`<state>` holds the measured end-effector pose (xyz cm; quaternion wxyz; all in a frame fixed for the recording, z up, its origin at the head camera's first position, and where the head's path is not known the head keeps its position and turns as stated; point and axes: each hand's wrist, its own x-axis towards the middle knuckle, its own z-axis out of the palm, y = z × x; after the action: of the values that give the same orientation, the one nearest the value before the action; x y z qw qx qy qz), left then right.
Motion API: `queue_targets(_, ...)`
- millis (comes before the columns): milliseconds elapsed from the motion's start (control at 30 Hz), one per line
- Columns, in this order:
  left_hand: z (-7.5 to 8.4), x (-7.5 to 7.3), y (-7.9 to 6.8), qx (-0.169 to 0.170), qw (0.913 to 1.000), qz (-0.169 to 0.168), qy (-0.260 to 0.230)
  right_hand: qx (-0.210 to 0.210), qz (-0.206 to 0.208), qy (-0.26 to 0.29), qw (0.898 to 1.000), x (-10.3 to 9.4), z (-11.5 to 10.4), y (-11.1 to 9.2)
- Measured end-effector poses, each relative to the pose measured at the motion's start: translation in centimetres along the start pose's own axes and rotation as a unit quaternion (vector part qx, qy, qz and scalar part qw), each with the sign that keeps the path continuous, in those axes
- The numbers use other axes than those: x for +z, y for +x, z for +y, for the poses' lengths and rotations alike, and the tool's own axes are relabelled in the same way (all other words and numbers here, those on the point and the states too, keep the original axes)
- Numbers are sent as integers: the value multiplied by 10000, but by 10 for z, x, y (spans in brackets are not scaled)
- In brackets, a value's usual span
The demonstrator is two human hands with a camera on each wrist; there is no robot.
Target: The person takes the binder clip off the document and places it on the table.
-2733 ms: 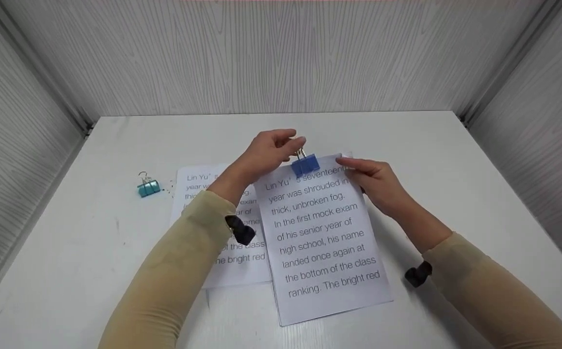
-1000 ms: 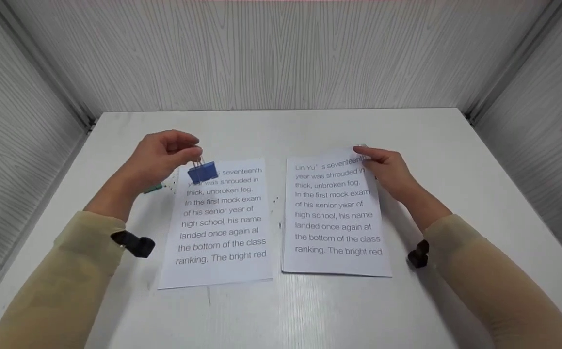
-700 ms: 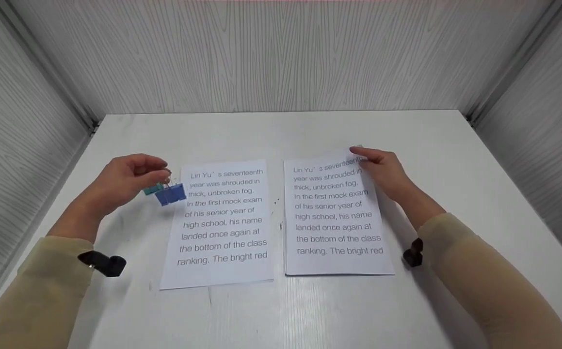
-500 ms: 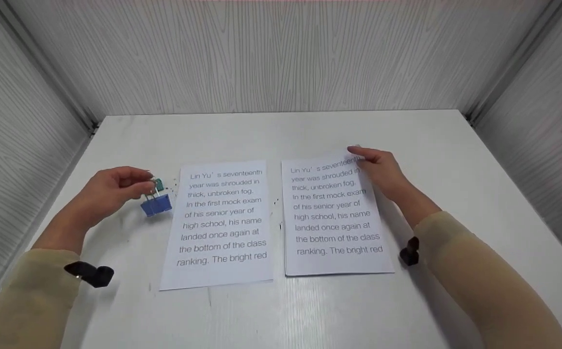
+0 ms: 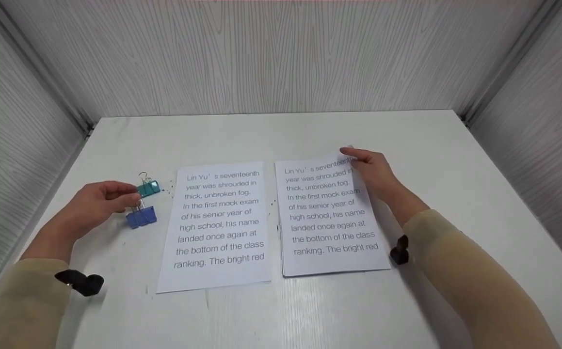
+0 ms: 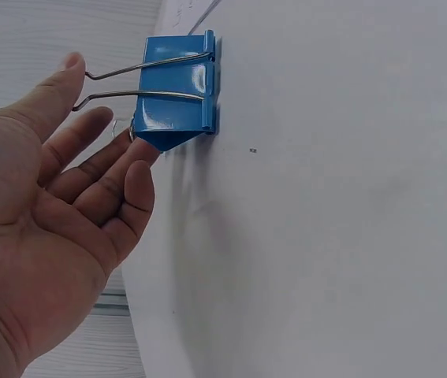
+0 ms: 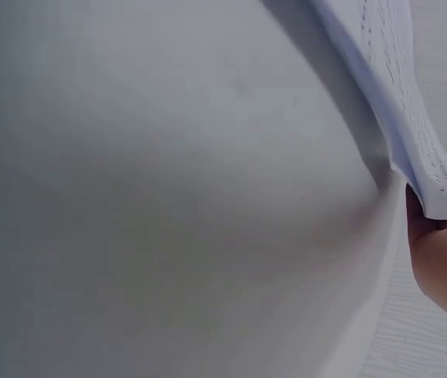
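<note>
My left hand (image 5: 91,206) pinches the wire handles of a blue binder clip (image 5: 141,217) between thumb and fingers, left of the papers. In the left wrist view the clip (image 6: 177,83) is seen side-on beside the white surface; my thumb (image 6: 61,90) covers the handle's end. Whether the clip bears on the table I cannot tell. My right hand (image 5: 375,172) holds the top right corner of the right-hand stack of printed paper (image 5: 331,264). The right wrist view shows that corner (image 7: 437,203) bent up between thumb and fingers.
Just behind the blue clip sits a teal binder clip (image 5: 149,188) on the white table (image 5: 242,320). A second printed stack (image 5: 215,276) lies flat between the hands. Grey wood-grain panels (image 5: 281,58) rise at the back and both sides.
The blue clip came off the top of the right-hand stack and travelled left and down with my left hand. That stack has straightened on the table, its corner still in my right hand.
</note>
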<state>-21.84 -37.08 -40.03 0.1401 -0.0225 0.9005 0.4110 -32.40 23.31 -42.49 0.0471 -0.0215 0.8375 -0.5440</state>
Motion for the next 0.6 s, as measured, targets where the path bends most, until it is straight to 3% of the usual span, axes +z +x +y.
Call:
queue_targets(333, -2, 4, 4, 32, 9996, 166, 210, 131, 115, -432, 9989, 6, 0, 6)
queue_targets(467, 6, 4, 3, 43, 9990, 290, 335, 22, 102, -666, 9977, 2, -3, 2)
queue_targets(600, 18, 5, 2, 132, 9953, 531, 805, -88, 92, -1257, 9920, -3, -8, -5)
